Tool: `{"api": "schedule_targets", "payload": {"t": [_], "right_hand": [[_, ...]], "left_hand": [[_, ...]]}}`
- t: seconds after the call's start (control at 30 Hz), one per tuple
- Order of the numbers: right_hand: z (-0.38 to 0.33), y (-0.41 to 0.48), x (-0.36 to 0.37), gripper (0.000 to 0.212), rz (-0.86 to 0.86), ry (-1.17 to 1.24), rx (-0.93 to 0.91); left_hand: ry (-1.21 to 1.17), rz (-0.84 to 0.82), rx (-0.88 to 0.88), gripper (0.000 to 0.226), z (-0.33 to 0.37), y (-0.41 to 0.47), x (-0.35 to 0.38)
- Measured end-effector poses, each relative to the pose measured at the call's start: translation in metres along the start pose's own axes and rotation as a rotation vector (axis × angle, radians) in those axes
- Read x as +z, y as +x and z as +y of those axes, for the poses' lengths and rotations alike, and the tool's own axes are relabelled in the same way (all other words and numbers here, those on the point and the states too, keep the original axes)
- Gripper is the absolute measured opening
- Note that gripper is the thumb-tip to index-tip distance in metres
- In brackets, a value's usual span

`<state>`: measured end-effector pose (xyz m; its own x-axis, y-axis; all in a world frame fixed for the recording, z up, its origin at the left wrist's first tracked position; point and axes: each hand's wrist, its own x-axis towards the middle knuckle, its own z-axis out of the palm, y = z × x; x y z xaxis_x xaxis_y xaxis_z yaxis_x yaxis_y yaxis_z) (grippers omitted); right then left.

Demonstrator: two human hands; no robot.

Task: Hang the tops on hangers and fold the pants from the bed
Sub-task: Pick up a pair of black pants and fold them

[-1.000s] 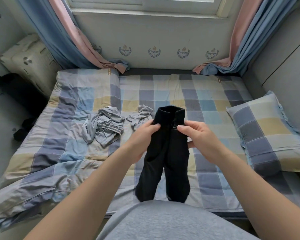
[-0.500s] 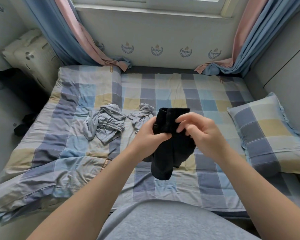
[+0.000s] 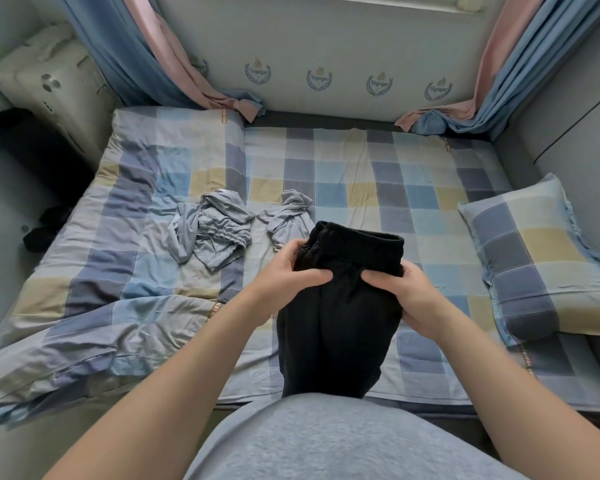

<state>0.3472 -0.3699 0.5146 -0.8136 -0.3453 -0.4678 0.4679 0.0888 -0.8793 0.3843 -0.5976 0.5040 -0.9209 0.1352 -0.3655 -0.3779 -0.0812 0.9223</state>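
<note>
Both hands grip black pants [image 3: 340, 320] below the waistband, left hand [image 3: 291, 271] and right hand [image 3: 402, 289] curled on the fabric, held above the bed [image 3: 413, 188]; grey garments [image 3: 215, 230] lie behind.

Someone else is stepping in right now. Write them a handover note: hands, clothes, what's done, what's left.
Left hand grips the black pants just below the waistband.
Right hand grips the other side; the legs hang down toward the person.
On the bed: the larger grey garment, crumpled, with an elastic band, and the smaller grey garment beside it.
Done: nothing folded or hung is in view.
Left: fold the black pants, then deal with both grey pieces. No hanger is in view.
</note>
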Motion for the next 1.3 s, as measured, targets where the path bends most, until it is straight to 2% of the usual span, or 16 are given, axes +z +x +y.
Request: {"api": "schedule_targets", "payload": {"t": [0.1,0.2,0.27,0.5,0.6,0.7,0.83,0.97,1.13,1.3], "right_hand": [[0.006,0.003,0.006,0.031,0.110,-0.134,-0.050],[0.007,0.014,0.005,0.033,0.140,-0.282,-0.079],[0.001,0.026,-0.004,0.034,0.179,-0.369,-0.119],[-0.041,0.051,-0.042,0.044,0.252,-0.481,-0.223],[-0.039,0.049,-0.052,0.041,0.295,-0.570,-0.242],[-0.018,0.047,-0.062,0.034,0.316,-0.669,-0.228],[0.041,0.050,-0.069,0.029,0.319,-0.737,-0.172],[0.138,0.054,-0.069,0.027,0.280,-0.890,-0.088],[0.293,0.036,-0.069,0.040,0.062,-1.038,0.071],[0.407,0.002,-0.068,0.036,-0.113,-1.060,0.285]], "left_hand": [[0.286,0.014,-0.042,0.059,-0.018,0.006,-0.002],[0.475,0.146,0.004,0.037,-0.033,0.027,-0.001],[0.582,0.160,0.014,0.027,-0.029,0.044,0.001],[0.694,0.192,0.153,0.025,0.016,0.088,0.019],[0.749,0.217,0.206,0.020,0.021,0.092,0.027],[0.812,0.214,0.161,0.022,0.005,0.094,0.034],[0.853,0.188,0.006,0.024,-0.053,0.095,0.040],[0.935,0.133,-0.161,0.026,-0.149,0.092,0.043],[1.053,-0.011,-0.427,0.020,-0.291,0.057,0.058],[1.038,-0.199,-0.688,0.014,-0.410,0.007,0.075]]}}
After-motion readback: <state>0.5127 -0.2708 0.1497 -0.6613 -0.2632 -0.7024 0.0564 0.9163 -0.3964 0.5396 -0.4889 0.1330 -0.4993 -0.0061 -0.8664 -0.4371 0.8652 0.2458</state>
